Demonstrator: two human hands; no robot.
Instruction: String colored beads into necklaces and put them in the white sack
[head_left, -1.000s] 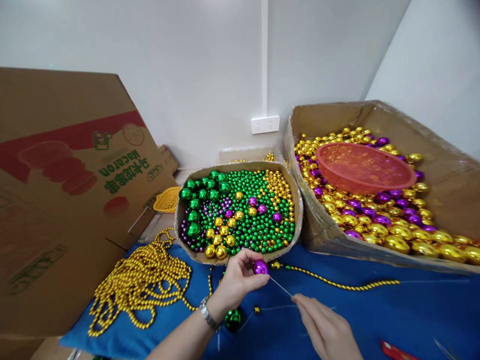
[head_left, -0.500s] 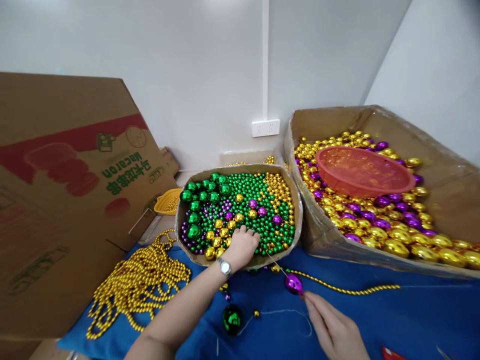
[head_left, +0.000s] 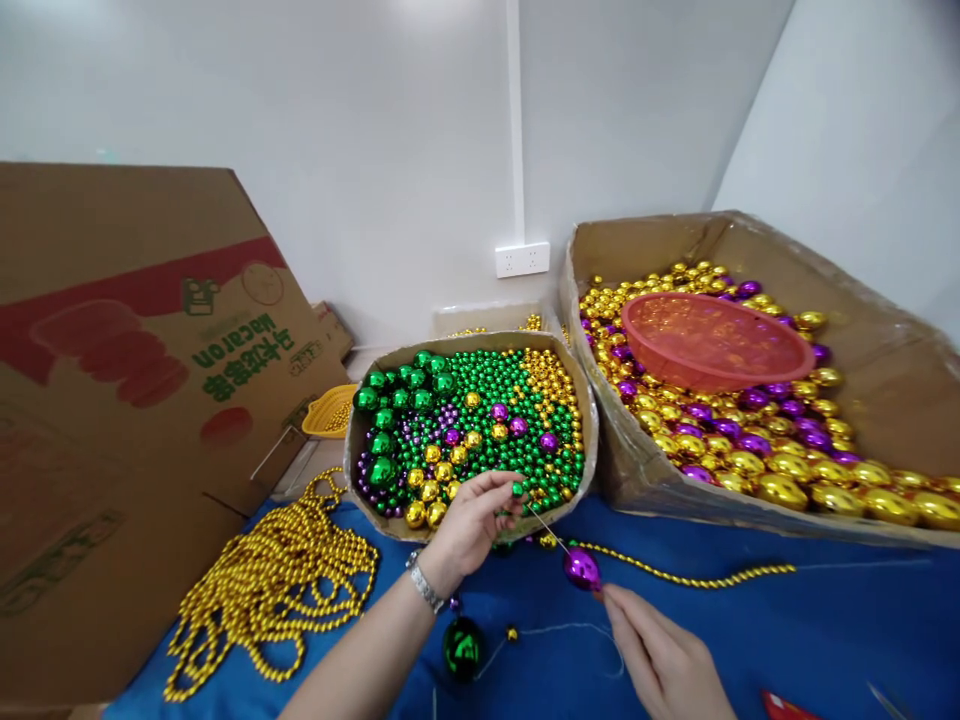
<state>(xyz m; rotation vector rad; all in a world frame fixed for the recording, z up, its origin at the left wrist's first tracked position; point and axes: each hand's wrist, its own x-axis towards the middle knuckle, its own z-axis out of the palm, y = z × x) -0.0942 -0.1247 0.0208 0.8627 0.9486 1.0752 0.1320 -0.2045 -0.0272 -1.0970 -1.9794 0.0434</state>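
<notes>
My left hand (head_left: pixel 471 520) pinches a small green bead (head_left: pixel 517 489) at the front rim of a cardboard tray (head_left: pixel 585 440) full of green, gold and purple beads. The bead sits at the tip of a thin needle (head_left: pixel 546 525). A purple ball (head_left: pixel 581 568) is threaded on that needle. My right hand (head_left: pixel 660 660) grips the needle's lower end just behind the purple ball. White thread (head_left: pixel 555 632) trails from there across the blue cloth (head_left: pixel 825 620) to a large green ball (head_left: pixel 460 648) and a small gold bead (head_left: pixel 512 633).
A heap of gold bead strings (head_left: pixel 270 580) lies at left. A gold strand (head_left: pixel 675 575) runs right. A big carton (head_left: pixel 885 380) at right holds gold and purple balls and a red basket (head_left: pixel 712 340). A printed cardboard box (head_left: pixel 135 380) leans at left.
My left hand let the purple ball go, reached into the tray, and came back out pinching a green bead at the needle tip. The purple ball slid down toward my right hand.
</notes>
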